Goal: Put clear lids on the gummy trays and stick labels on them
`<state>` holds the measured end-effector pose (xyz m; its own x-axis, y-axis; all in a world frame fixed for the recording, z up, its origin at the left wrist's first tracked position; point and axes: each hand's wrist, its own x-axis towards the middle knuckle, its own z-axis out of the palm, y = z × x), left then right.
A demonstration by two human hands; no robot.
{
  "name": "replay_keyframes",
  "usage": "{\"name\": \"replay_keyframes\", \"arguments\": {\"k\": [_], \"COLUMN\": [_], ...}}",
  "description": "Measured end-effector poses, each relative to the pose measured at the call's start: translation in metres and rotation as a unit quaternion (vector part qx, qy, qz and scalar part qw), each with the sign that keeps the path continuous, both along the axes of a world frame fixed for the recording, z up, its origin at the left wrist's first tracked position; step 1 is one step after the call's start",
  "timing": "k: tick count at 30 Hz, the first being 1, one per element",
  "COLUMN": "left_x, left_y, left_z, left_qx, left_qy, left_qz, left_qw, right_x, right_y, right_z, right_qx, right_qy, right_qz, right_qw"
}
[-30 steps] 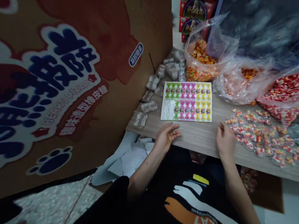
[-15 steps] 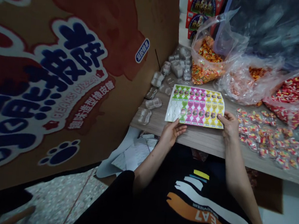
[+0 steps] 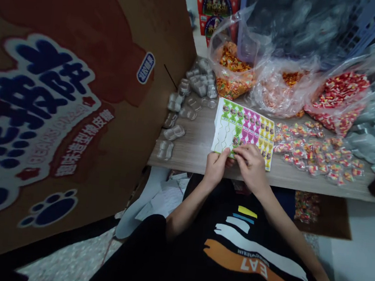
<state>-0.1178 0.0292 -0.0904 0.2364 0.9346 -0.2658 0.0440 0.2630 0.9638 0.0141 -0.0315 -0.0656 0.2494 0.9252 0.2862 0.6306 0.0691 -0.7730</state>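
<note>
A sheet of stickers [image 3: 226,131] in green, pink and yellow rows lies tilted at the table's front edge, with bare white backing at its lower left. My left hand [image 3: 216,166] grips the sheet's bottom edge, thumb on top. Beside it, my right hand [image 3: 251,164] is closed in a pinch at the lower end of a green sticker [image 3: 237,138]. Whether that sticker has lifted off the backing is hidden by the fingers. To the right of the sheet, small clear packs of colourful candy [image 3: 318,155] lie spread out.
Empty clear plastic shells [image 3: 174,132] lie left of the sheet, by a large printed carton [image 3: 120,85]. Behind stand open bags of orange-wrapped pieces [image 3: 234,70] and red candy [image 3: 341,95], then a blue basket [image 3: 373,32]. More clear shells [image 3: 374,132] are piled at right.
My right hand has left the sheet's right edge and come to the bottom edge beside my left hand, pinching at a green sticker. The sheet has turned slightly and the view has shifted right.
</note>
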Motion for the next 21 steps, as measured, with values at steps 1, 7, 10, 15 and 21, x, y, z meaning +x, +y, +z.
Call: {"name": "replay_keyframes", "arguments": {"k": [1, 7, 10, 15, 21], "left_x": [0.001, -0.002, -0.002, 0.003, 0.002], "left_y": [-0.001, -0.003, -0.002, -0.001, -0.004], "left_z": [0.003, 0.012, 0.014, 0.014, 0.014], "left_qx": [0.000, 0.037, 0.142, 0.184, 0.208], "left_qy": [-0.009, 0.047, 0.143, 0.177, 0.173], "left_qz": [-0.020, -0.145, -0.133, -0.129, -0.114], "left_qw": [1.000, 0.988, 0.970, 0.958, 0.956], "right_x": [-0.004, 0.004, 0.003, -0.003, -0.003], "right_y": [0.001, -0.001, -0.005, -0.004, -0.002], "right_z": [0.001, -0.001, 0.007, 0.013, 0.015], "right_qx": [0.001, -0.018, -0.038, -0.062, -0.095], "right_qy": [0.004, 0.010, 0.019, -0.005, -0.072], "right_qz": [0.007, -0.033, -0.026, -0.031, -0.013], "right_qw": [1.000, 0.999, 0.999, 0.998, 0.993]}}
